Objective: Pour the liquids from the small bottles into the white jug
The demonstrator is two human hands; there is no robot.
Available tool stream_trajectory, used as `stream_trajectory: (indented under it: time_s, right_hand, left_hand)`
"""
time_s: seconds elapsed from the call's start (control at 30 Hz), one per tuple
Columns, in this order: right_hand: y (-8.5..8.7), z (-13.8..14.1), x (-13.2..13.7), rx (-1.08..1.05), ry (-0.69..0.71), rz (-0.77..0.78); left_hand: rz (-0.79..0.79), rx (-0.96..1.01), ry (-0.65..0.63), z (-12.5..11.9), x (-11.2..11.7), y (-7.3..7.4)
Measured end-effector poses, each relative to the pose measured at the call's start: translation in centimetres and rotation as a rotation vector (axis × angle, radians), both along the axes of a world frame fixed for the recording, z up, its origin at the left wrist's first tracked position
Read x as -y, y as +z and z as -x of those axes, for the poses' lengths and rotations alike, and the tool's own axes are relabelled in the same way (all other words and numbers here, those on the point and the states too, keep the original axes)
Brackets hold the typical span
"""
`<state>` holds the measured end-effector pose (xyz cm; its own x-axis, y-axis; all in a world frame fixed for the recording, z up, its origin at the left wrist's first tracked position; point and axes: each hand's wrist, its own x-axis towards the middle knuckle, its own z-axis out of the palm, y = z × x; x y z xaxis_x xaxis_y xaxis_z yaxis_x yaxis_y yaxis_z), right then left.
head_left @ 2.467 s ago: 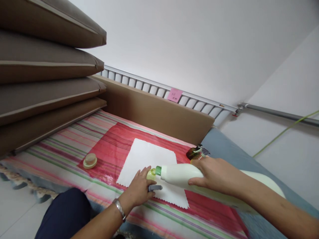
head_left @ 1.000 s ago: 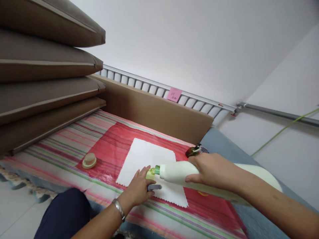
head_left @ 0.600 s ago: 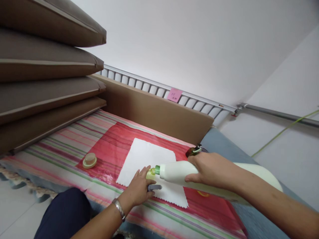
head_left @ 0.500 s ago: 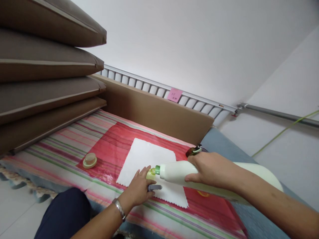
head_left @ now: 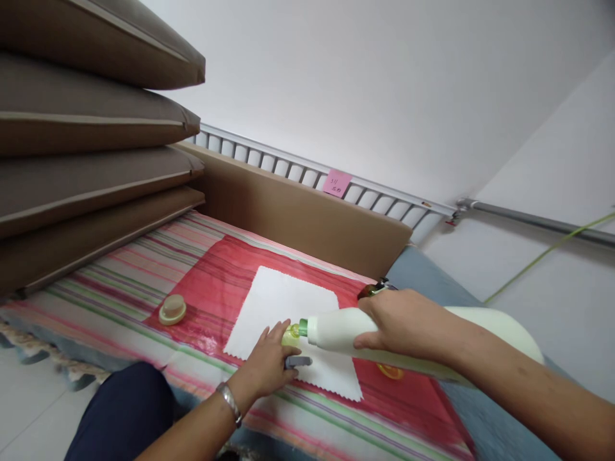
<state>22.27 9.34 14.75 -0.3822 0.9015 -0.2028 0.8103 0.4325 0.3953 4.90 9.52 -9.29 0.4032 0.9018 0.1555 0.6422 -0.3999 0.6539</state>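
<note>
My right hand (head_left: 398,320) is wrapped round a large pale green bottle (head_left: 334,330), tipped nearly level. Its green neck (head_left: 303,327) meets the mouth of a small clear yellow-green bottle (head_left: 290,338). My left hand (head_left: 269,358) closes round that small bottle, which is partly hidden by the fingers. A grey piece (head_left: 298,362) sticks out beside the left fingers; I cannot tell what it belongs to. Under both bottles lies a white cloth (head_left: 293,291) with zigzag edges. Liquid passing between the bottles cannot be made out.
A cream cap (head_left: 172,310) rests on the red sheet (head_left: 211,282) at left. Beyond my right hand is a dark brown object (head_left: 369,291), partly hidden. An orange ring-shaped thing (head_left: 390,371) shows beneath the large bottle. Brown cushions (head_left: 96,134) are stacked at left; a brown board (head_left: 288,205) stands behind.
My right hand and the large bottle have shifted very slightly to the left, showing more of the orange ring. My left hand and the small bottle stay in place.
</note>
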Motion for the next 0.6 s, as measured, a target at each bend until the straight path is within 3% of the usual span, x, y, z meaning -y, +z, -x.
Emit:
stream_trajectory:
  time_s: [0.23, 0.37, 0.5, 0.6]
  right_hand:
    - [0.2, 0.6, 0.0, 0.005, -0.008, 0.016]
    - [-0.3, -0.4, -0.2, -0.032, -0.032, 0.028]
    - [-2.1, -2.9, -0.4, -0.223, -0.073, 0.032]
    - [-4.8, -5.2, -0.2, -0.49, -0.115, 0.068]
  left_hand:
    - [0.011, -0.001, -0.002, 0.0, -0.1, 0.1]
    - [0.014, 0.004, -0.001, 0.1, 0.0, 0.3]
    - [0.037, 0.014, 0.003, 0.3, -0.2, 0.6]
    - [0.059, 0.024, -0.002, 0.5, -0.3, 0.7]
